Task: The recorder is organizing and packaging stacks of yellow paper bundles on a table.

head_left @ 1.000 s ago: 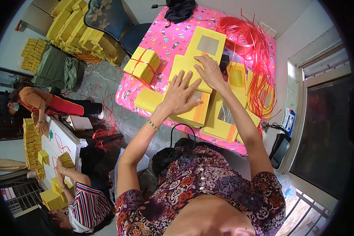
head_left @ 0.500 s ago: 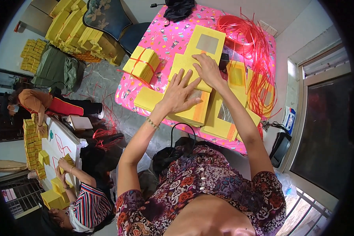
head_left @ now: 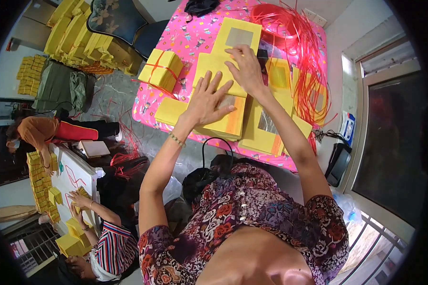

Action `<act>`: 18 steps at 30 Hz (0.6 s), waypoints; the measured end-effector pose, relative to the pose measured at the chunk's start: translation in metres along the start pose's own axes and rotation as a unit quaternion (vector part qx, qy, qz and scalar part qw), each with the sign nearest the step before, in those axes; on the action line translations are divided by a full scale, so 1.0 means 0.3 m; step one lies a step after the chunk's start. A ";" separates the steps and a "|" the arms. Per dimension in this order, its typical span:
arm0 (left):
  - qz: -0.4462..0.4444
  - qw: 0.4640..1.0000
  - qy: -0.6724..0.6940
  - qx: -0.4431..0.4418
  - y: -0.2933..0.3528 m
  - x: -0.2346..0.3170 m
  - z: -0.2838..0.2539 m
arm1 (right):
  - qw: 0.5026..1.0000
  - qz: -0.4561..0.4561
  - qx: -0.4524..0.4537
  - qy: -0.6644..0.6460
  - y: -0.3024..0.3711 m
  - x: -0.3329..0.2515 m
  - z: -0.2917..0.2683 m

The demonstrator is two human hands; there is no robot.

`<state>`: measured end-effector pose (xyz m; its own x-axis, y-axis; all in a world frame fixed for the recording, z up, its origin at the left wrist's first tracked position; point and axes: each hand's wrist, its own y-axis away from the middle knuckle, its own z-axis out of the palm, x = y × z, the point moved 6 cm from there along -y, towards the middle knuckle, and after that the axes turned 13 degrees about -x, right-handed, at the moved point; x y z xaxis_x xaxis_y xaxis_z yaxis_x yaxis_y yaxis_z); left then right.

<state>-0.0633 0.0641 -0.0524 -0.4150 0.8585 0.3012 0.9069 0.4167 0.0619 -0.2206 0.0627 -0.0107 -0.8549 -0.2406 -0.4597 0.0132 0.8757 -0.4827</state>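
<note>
My left hand [head_left: 207,100] lies flat with fingers spread on a stack of yellow paper pieces [head_left: 233,129], which carry an orange band and a clear window. My right hand [head_left: 246,72] rests, fingers apart and a little bent, on the upper part of the same yellow paper. Beyond it lies a yellow piece with a greyish window [head_left: 240,36]. More yellow windowed pieces [head_left: 266,142] sit to the right, partly under my right forearm. A yellow bundle [head_left: 160,71] tied with red plastic strip stands to the left.
The table has a pink patterned cover [head_left: 190,38]. Loose red plastic strips [head_left: 306,71] heap at its right. Left, two people work at a white table [head_left: 69,166] with yellow bundles [head_left: 40,185]. A dark chair [head_left: 116,19] and yellow stacks [head_left: 71,35] stand behind.
The whole view has shifted, so the table sits slightly higher and more to the left. My right fingers look a little more bent; my left hand stays flat on the stack.
</note>
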 end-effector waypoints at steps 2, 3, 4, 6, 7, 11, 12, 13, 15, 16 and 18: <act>-0.005 1.000 0.003 -0.008 0.009 -0.007 0.003 | 0.999 0.025 0.029 0.013 0.054 -0.049 -0.052; -0.006 1.000 0.002 -0.012 0.002 -0.004 0.003 | 0.993 0.097 -0.046 -0.044 0.087 -0.031 -0.044; -0.009 1.000 0.000 -0.017 0.001 -0.004 0.006 | 0.973 0.168 -0.121 -0.102 0.128 -0.019 -0.021; -0.005 1.000 0.001 -0.021 0.001 -0.002 0.002 | 0.975 0.164 -0.115 -0.094 0.195 -0.027 0.005; -0.004 1.000 0.002 -0.024 0.002 -0.001 0.001 | 0.981 0.136 -0.106 -0.090 0.221 -0.031 0.020; -0.005 0.999 -0.001 -0.036 0.004 0.005 0.004 | 0.989 0.098 -0.072 -0.080 0.254 -0.037 0.040; -0.005 0.999 -0.002 -0.033 0.004 0.002 0.004 | 0.992 0.091 -0.062 -0.063 0.249 -0.046 0.036; -0.006 0.999 -0.004 -0.031 0.004 -0.001 0.004 | 0.992 0.092 -0.061 -0.064 0.247 -0.050 0.033; -0.005 0.999 -0.005 -0.032 0.001 -0.005 0.006 | 0.993 0.084 -0.076 0.016 0.241 -0.070 0.026; -0.004 0.999 -0.005 -0.033 0.000 -0.005 0.007 | 0.993 0.085 -0.075 0.016 0.243 -0.071 0.030; -0.002 0.999 -0.008 -0.033 -0.002 -0.003 0.009 | 0.996 0.070 -0.053 0.021 0.250 -0.076 0.033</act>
<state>-0.0637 0.0639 -0.0553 -0.4192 0.8618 0.2855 0.9079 0.3999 0.1261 -0.1950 0.1297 -0.0438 -0.8691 -0.0970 -0.4850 0.0813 0.9392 -0.3336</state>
